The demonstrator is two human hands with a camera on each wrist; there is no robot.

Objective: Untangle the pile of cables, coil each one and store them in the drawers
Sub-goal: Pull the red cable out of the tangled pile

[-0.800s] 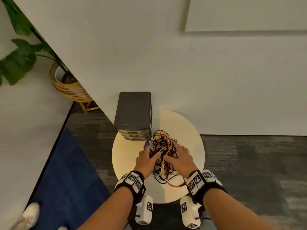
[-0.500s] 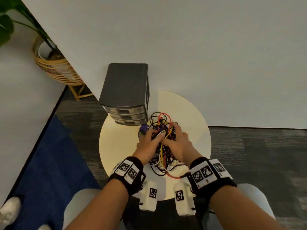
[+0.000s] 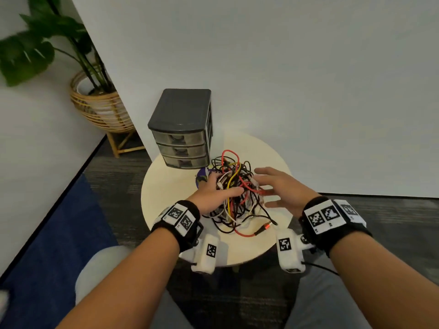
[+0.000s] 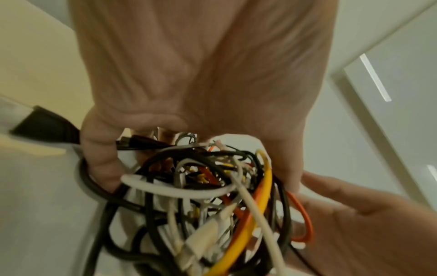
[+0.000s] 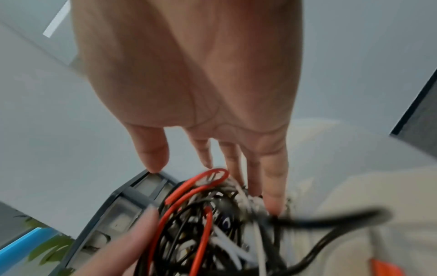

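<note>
A tangled pile of cables [image 3: 234,191], black, white, red and yellow, lies on a round cream table [image 3: 171,198]. My left hand [image 3: 213,193] grips the pile's left side; in the left wrist view its fingers [image 4: 99,158] curl round black and white cables [image 4: 212,205]. My right hand [image 3: 273,186] hovers at the pile's right side with spread, straight fingers [image 5: 272,186], some tips touching the cables [image 5: 208,224]. A red plug end [image 3: 266,226] trails toward the table's front. A dark three-drawer unit [image 3: 183,129] stands behind the pile, all drawers shut.
A purple object [image 3: 201,176] peeks out beside the pile under the drawer unit. A white wall corner stands right behind the table. A potted plant in a wicker basket [image 3: 99,108] is at the far left. A blue rug [image 3: 47,233] lies to the left, grey carpet elsewhere.
My right hand has come off the top of the pile and spread open to the right. The left hand keeps its grip on the cables. The head view has tilted up.
</note>
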